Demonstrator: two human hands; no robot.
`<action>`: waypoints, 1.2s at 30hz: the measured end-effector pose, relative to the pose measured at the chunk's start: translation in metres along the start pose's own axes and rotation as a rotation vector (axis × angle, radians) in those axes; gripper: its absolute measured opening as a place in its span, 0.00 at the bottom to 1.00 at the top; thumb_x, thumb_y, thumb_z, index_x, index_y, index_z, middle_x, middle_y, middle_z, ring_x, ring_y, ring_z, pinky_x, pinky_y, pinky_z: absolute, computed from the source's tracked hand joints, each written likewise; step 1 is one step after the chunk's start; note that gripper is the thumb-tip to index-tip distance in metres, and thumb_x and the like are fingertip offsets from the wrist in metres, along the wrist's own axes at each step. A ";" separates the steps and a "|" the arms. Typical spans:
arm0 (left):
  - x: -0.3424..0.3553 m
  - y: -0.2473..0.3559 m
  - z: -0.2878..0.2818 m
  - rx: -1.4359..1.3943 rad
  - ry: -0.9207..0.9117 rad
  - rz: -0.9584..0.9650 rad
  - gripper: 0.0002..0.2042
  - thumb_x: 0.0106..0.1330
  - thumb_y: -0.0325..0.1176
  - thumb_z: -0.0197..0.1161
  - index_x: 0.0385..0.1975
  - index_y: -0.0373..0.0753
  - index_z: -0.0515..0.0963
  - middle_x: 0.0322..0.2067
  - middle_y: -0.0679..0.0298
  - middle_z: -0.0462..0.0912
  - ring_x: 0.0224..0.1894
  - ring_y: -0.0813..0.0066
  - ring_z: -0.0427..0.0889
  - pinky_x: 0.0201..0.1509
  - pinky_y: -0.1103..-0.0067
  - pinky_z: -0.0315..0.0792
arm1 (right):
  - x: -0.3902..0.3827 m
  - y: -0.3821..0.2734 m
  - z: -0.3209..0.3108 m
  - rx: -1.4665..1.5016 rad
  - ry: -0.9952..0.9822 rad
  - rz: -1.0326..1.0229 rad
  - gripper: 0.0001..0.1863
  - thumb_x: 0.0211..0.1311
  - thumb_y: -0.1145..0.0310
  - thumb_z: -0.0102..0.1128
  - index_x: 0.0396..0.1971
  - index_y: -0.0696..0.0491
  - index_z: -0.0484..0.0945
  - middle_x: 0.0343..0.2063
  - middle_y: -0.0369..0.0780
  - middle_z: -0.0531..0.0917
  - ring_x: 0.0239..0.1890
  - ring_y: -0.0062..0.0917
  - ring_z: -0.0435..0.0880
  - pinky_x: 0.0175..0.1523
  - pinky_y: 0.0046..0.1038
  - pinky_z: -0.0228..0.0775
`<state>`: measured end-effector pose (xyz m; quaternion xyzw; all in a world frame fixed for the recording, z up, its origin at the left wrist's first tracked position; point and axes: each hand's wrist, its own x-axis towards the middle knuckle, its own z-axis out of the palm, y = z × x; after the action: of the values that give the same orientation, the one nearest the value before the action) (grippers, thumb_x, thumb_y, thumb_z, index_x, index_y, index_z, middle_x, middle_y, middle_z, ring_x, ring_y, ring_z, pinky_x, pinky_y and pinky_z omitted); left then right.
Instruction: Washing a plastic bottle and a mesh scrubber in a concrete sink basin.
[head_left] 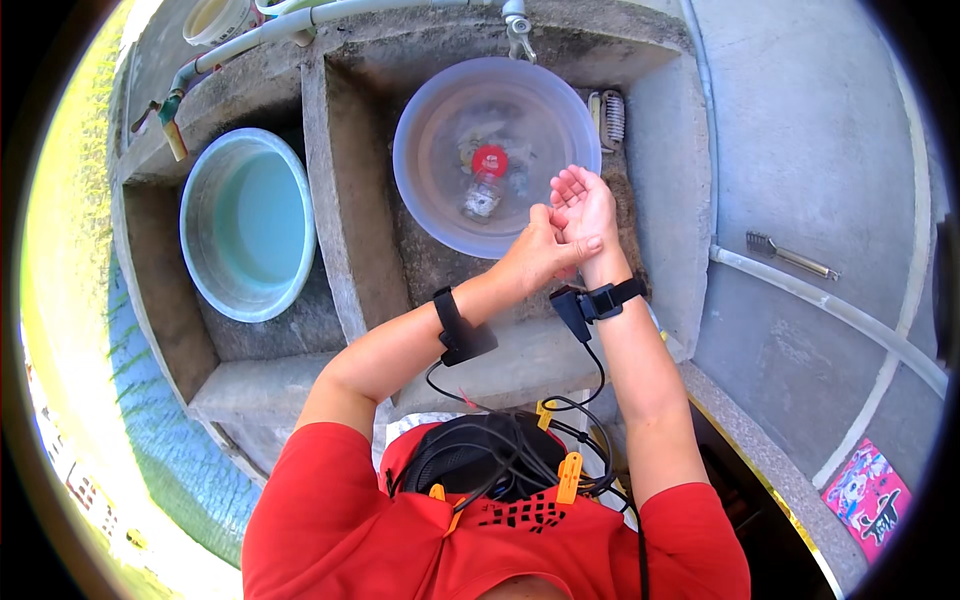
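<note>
My left hand (543,246) is closed round the base of my right hand, its thumb lying across the wrist. The palm of my right hand (590,208) faces up, with its fingers loosely bent and nothing in it. Both hands are over the near right rim of a translucent plastic basin (412,195). Inside that basin lies a clear jar (482,198) with a red lid (490,160). Each wrist wears a black strap (455,318) with a small device on it.
The basin stands in a concrete sink (650,150) below a metal tap (518,38). A brush (612,118) lies at its right. In the left compartment a pale blue basin (190,235) holds water. A wire-headed brush (795,257) hangs beside a pipe (830,303). Cables (500,440) cross my chest.
</note>
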<state>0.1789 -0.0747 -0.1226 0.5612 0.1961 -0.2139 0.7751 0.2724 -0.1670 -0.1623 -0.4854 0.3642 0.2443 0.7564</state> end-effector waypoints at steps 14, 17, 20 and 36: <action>-0.011 0.013 -0.016 -0.212 -0.163 0.009 0.31 0.64 0.51 0.66 0.50 0.33 0.59 0.44 0.52 0.74 0.43 0.70 0.80 0.46 0.76 0.78 | -0.025 -0.003 0.021 -0.205 -0.044 -0.159 0.16 0.66 0.67 0.52 0.50 0.59 0.72 0.40 0.40 0.78 0.36 0.25 0.80 0.42 0.27 0.74; -0.008 0.017 -0.014 -0.159 -0.129 -0.043 0.34 0.63 0.55 0.65 0.51 0.32 0.58 0.44 0.51 0.74 0.43 0.70 0.80 0.46 0.76 0.78 | -0.029 0.004 0.025 -0.378 -0.033 -0.281 0.16 0.66 0.67 0.51 0.50 0.59 0.71 0.41 0.40 0.78 0.36 0.24 0.80 0.40 0.26 0.74; -0.008 0.010 -0.014 -0.229 -0.124 0.022 0.33 0.63 0.54 0.66 0.51 0.33 0.58 0.44 0.52 0.74 0.44 0.70 0.80 0.46 0.76 0.78 | -0.036 0.003 0.029 -0.407 -0.037 -0.320 0.16 0.67 0.66 0.52 0.51 0.58 0.71 0.41 0.40 0.77 0.36 0.23 0.80 0.39 0.25 0.74; -0.016 0.005 -0.019 -0.338 -0.254 0.155 0.21 0.67 0.34 0.64 0.51 0.37 0.59 0.41 0.60 0.76 0.42 0.74 0.79 0.47 0.76 0.76 | -0.025 -0.014 0.023 -0.150 -0.159 -0.014 0.16 0.67 0.64 0.52 0.49 0.58 0.72 0.41 0.40 0.77 0.37 0.26 0.80 0.39 0.28 0.74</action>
<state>0.1673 -0.0536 -0.1149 0.4055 0.0863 -0.1866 0.8907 0.2742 -0.1525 -0.1289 -0.5220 0.2802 0.3034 0.7463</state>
